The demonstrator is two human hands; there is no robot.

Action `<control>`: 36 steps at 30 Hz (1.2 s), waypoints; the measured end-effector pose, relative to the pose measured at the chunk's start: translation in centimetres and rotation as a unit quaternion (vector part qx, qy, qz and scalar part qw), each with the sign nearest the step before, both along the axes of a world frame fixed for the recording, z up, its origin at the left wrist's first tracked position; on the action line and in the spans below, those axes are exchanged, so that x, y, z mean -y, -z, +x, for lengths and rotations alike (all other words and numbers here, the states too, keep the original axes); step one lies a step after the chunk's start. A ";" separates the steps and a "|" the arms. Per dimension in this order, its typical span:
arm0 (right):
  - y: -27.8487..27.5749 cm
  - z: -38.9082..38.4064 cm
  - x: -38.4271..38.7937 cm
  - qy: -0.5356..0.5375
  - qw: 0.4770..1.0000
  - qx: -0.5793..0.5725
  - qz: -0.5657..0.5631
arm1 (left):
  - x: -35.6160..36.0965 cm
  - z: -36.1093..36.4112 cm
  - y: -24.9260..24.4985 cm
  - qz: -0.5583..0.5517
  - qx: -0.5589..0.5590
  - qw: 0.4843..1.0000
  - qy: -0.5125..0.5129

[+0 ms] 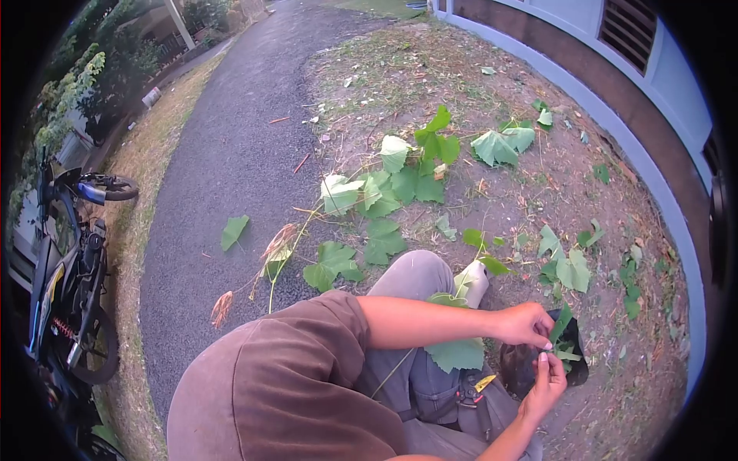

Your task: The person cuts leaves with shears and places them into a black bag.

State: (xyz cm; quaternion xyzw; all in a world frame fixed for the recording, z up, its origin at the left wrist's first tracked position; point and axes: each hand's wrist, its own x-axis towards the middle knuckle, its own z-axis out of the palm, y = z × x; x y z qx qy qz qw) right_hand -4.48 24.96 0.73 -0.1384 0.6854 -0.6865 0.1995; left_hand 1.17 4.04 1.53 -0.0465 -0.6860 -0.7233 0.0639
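Note:
My left hand reaches across from the brown sleeve, thumb and fingers pinched at the lower end of a narrow green leaf. Just below it, my right hand is closed in a pinch, its fingertips almost meeting the left ones; what lies between them is too small to tell. Both hands are over the near side of an open black bag with green pieces inside. A large vine leaf lies over my leg, close to the left forearm.
Cut vines with broad leaves spread over the dirt beside an asphalt path. More leaves lie beyond the bag, towards a blue-edged wall. A motorcycle stands at the left. A yellow-and-red item is near my lap.

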 end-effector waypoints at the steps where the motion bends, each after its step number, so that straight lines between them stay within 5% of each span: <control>1: 0.1 -0.1 0.3 -0.008 1.000 -0.005 0.007 | 0.2 0.0 0.0 -0.001 -0.001 1.000 -0.007; 14: -0.1 -0.3 0.0 0.004 0.996 0.073 -0.046 | -0.9 -1.1 2.0 0.143 0.026 0.989 -0.011; 20: -1.2 -0.1 0.4 -0.007 0.999 -0.042 0.022 | 0.1 -0.2 0.4 0.078 0.022 0.995 -0.059; 22: -1.3 0.0 0.4 0.021 0.983 -0.173 0.048 | 0.5 0.1 -0.1 -0.041 0.005 0.998 -0.045; 26: -3.8 1.0 1.0 -0.047 0.933 -0.341 0.110 | -0.1 0.0 0.7 -0.101 -0.010 0.993 -0.052; 31: -3.9 1.3 1.1 -0.054 0.941 -0.285 0.175 | 0.2 0.3 0.2 -0.086 0.011 0.996 -0.019; 36: -4.3 1.3 1.1 -0.104 0.899 -0.366 0.215 | 0.6 0.3 0.2 -0.149 -0.004 0.989 -0.022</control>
